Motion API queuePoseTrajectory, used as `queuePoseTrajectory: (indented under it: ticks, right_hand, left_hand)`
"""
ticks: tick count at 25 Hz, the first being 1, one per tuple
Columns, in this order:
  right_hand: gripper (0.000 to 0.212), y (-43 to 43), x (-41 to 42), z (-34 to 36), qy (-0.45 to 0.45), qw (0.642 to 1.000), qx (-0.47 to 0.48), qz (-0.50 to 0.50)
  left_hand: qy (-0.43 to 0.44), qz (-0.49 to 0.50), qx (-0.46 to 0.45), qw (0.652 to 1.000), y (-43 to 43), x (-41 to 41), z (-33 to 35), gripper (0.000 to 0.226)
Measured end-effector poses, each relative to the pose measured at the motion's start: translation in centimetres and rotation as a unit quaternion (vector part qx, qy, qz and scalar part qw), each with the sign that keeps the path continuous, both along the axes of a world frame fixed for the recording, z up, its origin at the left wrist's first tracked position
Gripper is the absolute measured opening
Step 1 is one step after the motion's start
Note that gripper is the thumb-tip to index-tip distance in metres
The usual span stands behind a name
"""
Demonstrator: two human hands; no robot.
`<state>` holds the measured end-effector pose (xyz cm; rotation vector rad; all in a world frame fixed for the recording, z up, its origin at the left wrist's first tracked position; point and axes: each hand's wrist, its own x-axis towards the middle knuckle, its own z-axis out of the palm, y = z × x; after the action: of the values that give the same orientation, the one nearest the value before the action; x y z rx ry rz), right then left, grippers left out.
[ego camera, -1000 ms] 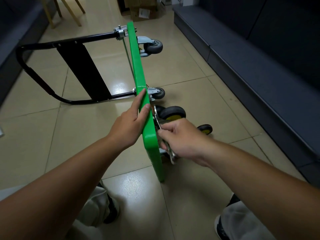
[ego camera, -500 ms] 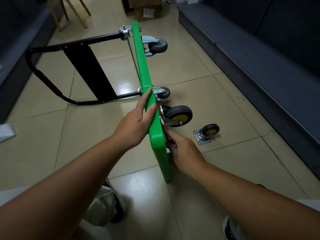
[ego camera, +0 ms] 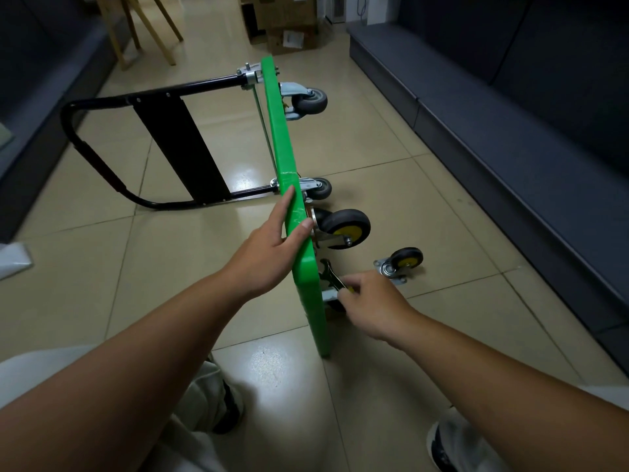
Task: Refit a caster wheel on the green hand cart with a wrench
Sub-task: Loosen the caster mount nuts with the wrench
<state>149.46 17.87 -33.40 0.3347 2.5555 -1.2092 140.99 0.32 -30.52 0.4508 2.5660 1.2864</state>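
The green hand cart (ego camera: pixel 284 155) stands on its side on the tiled floor, its black handle (ego camera: pixel 102 158) lying to the left. My left hand (ego camera: pixel 272 247) rests on the cart's upper green edge, fingers straight along it and thumb over the rim. A yellow-hubbed caster wheel (ego camera: pixel 345 229) sits against the underside just right of that hand. My right hand (ego camera: pixel 371 301) pinches a wrench (ego camera: pixel 332 275) close to the underside, below that wheel. A second yellow-hubbed caster (ego camera: pixel 403 264) lies loose on the floor to the right.
Two grey casters (ego camera: pixel 308 100) (ego camera: pixel 320 189) sit on the cart's far end. A dark bench (ego camera: pixel 510 158) runs along the right wall. Cardboard boxes (ego camera: pixel 282 22) and wooden chair legs (ego camera: pixel 146 32) stand at the back. My feet and knees are at the bottom of the view.
My right hand has dropped lower and moved out from the underside, with the wrench now showing above its fingers. The left hand stays on the green edge.
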Motion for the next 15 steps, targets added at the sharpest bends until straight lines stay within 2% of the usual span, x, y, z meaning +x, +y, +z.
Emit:
queuePoseTrajectory:
  ticks: [4,9,13,15]
  right_hand:
    - [0.028,-1.5,-1.1,0.8,-0.013,0.999,-0.028,-0.021]
    - [0.025,-0.7,-1.9,1.4,-0.021,0.998,0.025,-0.057]
    - [0.028,-0.4,-2.4,2.5,0.011,0.999,-0.03,-0.036]
    - [0.032,-0.6,-2.6,2.4,-0.014,0.998,-0.061,-0.026]
  left_hand:
    - [-0.004,-0.003,0.009,1.0,-0.3,-0.2,-0.3,0.062]
    - [0.008,0.005,-0.001,1.0,-0.3,-0.7,-0.5,0.064]
    - [0.027,0.02,-0.022,0.999,0.1,-1.1,-0.4,0.058]
    - [0.035,0.019,-0.033,0.999,0.1,-1.0,-0.4,0.055]
